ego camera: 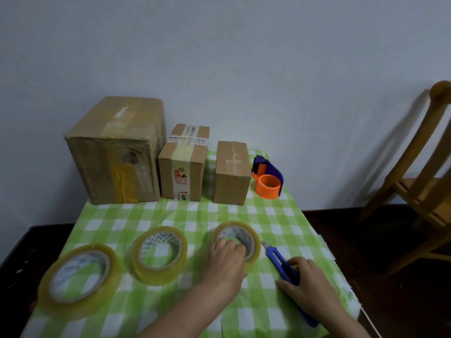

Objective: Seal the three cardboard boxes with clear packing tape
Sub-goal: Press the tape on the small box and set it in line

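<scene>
From my remote seat I see 3 cardboard boxes lined up at the far edge of the green checked cloth (185, 215) against the wall: the large box (114, 152) on the left, the middle box (183, 164) just beside it, the small box (231, 174) a little apart. 3 rolls of clear tape lie flat nearer me. My left hand (224, 267) rests on the right-hand roll (238, 239), fingers curled over its near rim and into the core — not lifted. My right hand (305, 281) lies over the blue utility knife (283, 269); whether it grips it I cannot tell. An orange-and-blue tape dispenser (267, 178) sits right of the boxes.
</scene>
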